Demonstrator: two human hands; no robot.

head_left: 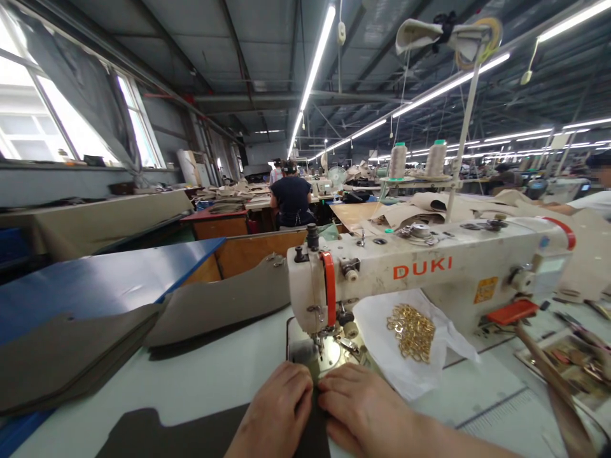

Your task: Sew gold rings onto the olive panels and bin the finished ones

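A white sewing machine with orange trim stands in front of me, its lamp lighting the needle plate. Just before the presser foot, my left hand is closed with its fingers pinched at the edge of a dark grey leather-like piece. That piece lies flat under the left hand and shows between both hands. My right hand is beside it, fingers bent and pressed together; whatever its fingertips grip is hidden. Gold metal rings lie piled on a white sheet under the machine arm.
Stacks of dark grey cut pieces lie left, by a blue board. At right are a box of small parts and a strap. Thread cones stand behind the machine. A person sits ahead, facing away.
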